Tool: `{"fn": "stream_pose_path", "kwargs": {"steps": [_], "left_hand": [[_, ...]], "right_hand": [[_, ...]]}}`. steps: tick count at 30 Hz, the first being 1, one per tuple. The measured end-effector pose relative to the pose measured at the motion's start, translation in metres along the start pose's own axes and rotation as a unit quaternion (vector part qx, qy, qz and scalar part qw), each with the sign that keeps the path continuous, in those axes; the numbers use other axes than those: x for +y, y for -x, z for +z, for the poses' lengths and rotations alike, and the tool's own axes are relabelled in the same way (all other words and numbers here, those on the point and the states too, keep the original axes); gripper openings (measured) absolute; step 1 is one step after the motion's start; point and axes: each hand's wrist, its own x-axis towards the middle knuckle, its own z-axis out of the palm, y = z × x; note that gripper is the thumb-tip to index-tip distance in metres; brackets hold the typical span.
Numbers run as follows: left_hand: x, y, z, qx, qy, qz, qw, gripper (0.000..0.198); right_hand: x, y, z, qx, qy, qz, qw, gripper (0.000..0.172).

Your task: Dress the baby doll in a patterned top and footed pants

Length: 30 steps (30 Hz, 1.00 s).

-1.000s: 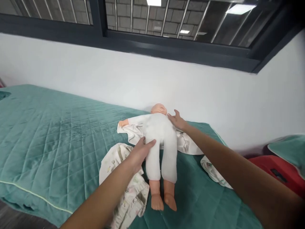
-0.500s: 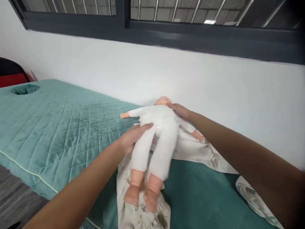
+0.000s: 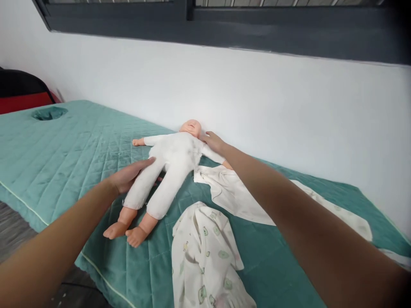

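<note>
Left hand (image 3: 131, 174) grips the thigh of a white cloth-bodied doll (image 3: 178, 147) with a smooth peach head, hands and feet; thumb on top, fingertips showing between the legs. Right hand (image 3: 213, 142) rests at the shoulder, beside the head; fingers partly hidden, cannot tell whether grasping. Doll lies face up on a green quilted bed cover (image 3: 86, 145), head near the white wall (image 3: 272, 102). Plain white cloth (image 3: 233, 192) spreads near its outstretched arm; crumpled white printed cloth (image 3: 205, 256) lies nearer.

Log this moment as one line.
left hand: gripping doll by one leg | right hand: at doll's shoulder | doll: on green bedspread | patterned cloth: on bedspread
</note>
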Motion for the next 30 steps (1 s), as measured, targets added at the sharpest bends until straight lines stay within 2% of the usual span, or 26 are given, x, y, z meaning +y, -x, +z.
{"fn": "stream_pose_path", "kwargs": {"steps": [2, 4, 6, 7, 9, 11, 13, 15, 18, 21, 23, 26, 28, 30], "left_hand": [[-0.005, 0.008, -0.005, 0.024, -0.021, 0.01, 0.999, 0.057], [-0.011, 0.024, -0.007, 0.141, -0.104, 0.04, 0.984, 0.053], [-0.021, 0.048, 0.0, 0.26, -0.225, 0.108, 0.933, 0.047], [-0.027, 0.062, 0.007, 0.286, -0.287, 0.155, 0.901, 0.042], [-0.04, 0.089, 0.029, 0.267, -0.399, 0.269, 0.835, 0.035], [-0.053, 0.111, 0.058, 0.134, -0.531, 0.36, 0.756, 0.05], [-0.062, 0.124, 0.087, 0.018, -0.609, 0.406, 0.681, 0.069], [-0.063, 0.128, 0.109, -0.016, -0.636, 0.419, 0.647, 0.071], [-0.053, 0.124, 0.13, -0.007, -0.634, 0.415, 0.652, 0.05], [-0.038, 0.123, 0.15, -0.022, -0.619, 0.417, 0.665, 0.03], [-0.03, 0.126, 0.169, -0.015, -0.602, 0.426, 0.675, 0.031], [-0.018, 0.132, 0.204, 0.045, -0.564, 0.446, 0.694, 0.032], [-0.011, 0.135, 0.226, 0.077, -0.545, 0.463, 0.694, 0.027], [-0.005, 0.137, 0.242, 0.086, -0.543, 0.48, 0.683, 0.023]], "right_hand": [[0.019, 0.018, -0.012, 0.026, 0.041, 0.035, 0.998, 0.059], [0.042, 0.047, -0.029, 0.054, 0.084, 0.084, 0.991, 0.058], [0.066, 0.086, -0.048, 0.074, 0.14, 0.121, 0.98, 0.058], [0.076, 0.107, -0.057, 0.083, 0.173, 0.132, 0.973, 0.057], [0.092, 0.147, -0.071, 0.093, 0.238, 0.146, 0.956, 0.053], [0.098, 0.18, -0.081, 0.087, 0.292, 0.149, 0.941, 0.045], [0.093, 0.204, -0.085, 0.069, 0.334, 0.14, 0.929, 0.036], [0.079, 0.222, -0.087, 0.052, 0.367, 0.115, 0.922, 0.029], [0.047, 0.249, -0.083, 0.036, 0.395, 0.052, 0.916, 0.027], [0.013, 0.287, -0.074, 0.027, 0.4, -0.026, 0.916, 0.034], [-0.006, 0.316, -0.066, 0.019, 0.39, -0.077, 0.917, 0.038], [-0.027, 0.36, -0.055, 0.006, 0.365, -0.145, 0.92, 0.039], [-0.037, 0.386, -0.052, -0.007, 0.352, -0.177, 0.919, 0.037], [-0.044, 0.41, -0.053, -0.019, 0.342, -0.193, 0.919, 0.037]]}}
